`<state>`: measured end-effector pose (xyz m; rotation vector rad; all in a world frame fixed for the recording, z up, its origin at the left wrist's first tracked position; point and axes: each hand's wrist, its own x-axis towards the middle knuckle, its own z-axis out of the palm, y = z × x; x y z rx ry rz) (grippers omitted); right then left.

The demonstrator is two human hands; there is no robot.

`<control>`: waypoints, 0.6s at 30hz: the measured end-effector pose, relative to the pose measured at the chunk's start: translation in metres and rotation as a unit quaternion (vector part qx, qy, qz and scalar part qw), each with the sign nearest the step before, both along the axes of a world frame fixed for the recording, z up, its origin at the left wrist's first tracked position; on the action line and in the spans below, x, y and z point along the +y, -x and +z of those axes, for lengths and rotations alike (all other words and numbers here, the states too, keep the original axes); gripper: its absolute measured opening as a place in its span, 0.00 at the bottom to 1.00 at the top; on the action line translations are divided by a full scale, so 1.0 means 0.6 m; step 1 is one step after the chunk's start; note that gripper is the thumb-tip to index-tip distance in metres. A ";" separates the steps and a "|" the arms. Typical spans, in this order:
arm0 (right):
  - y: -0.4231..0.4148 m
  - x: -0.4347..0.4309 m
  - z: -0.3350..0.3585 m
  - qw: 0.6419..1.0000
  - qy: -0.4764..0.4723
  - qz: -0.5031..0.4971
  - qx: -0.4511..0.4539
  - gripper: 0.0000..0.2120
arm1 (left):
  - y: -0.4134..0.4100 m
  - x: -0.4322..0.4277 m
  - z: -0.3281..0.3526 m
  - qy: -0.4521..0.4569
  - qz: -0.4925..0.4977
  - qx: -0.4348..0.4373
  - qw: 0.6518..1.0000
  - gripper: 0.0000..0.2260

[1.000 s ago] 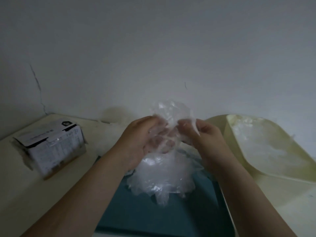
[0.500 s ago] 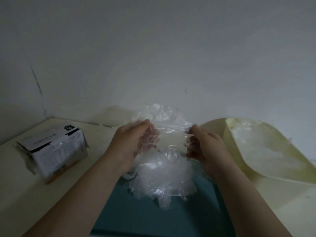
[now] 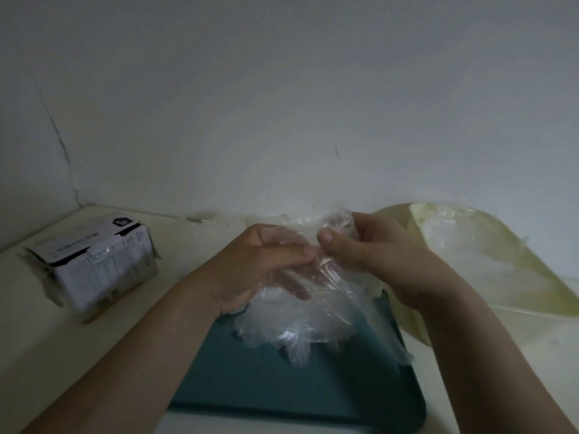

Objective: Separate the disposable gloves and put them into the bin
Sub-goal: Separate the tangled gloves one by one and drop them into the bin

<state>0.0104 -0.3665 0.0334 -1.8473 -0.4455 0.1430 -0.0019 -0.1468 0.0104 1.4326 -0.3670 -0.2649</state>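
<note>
It is dim in here, like a room with the lamp off. The wall [image 3: 282, 89] looks grey, darker at the upper left of the frame and along the top, and a bit lighter low in the middle. No strong light shows from any side, so shadows are soft, like the faint one under the box [image 3: 94, 270] at the left. Tiny shiny spots glint on the clear gloves [image 3: 291, 324] in the middle. The whole view is a little fuzzy and grainy. The print on the box is too blurry to read. Lines bend near the edges, and the arms look stretched at the bottom.
</note>
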 end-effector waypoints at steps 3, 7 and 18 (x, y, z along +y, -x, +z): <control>-0.007 0.014 -0.019 0.994 -0.087 -0.041 0.057 0.22 | -0.002 -0.002 -0.006 -0.020 0.016 -0.015 1.000 0.11; -0.015 0.011 -0.026 0.985 -0.129 -0.103 0.059 0.19 | -0.016 0.001 -0.010 -0.056 0.109 -0.013 0.992 0.14; -0.015 -0.023 -0.018 0.991 0.055 -0.017 -0.123 0.13 | -0.035 0.034 -0.053 -0.494 0.016 -0.147 0.857 0.16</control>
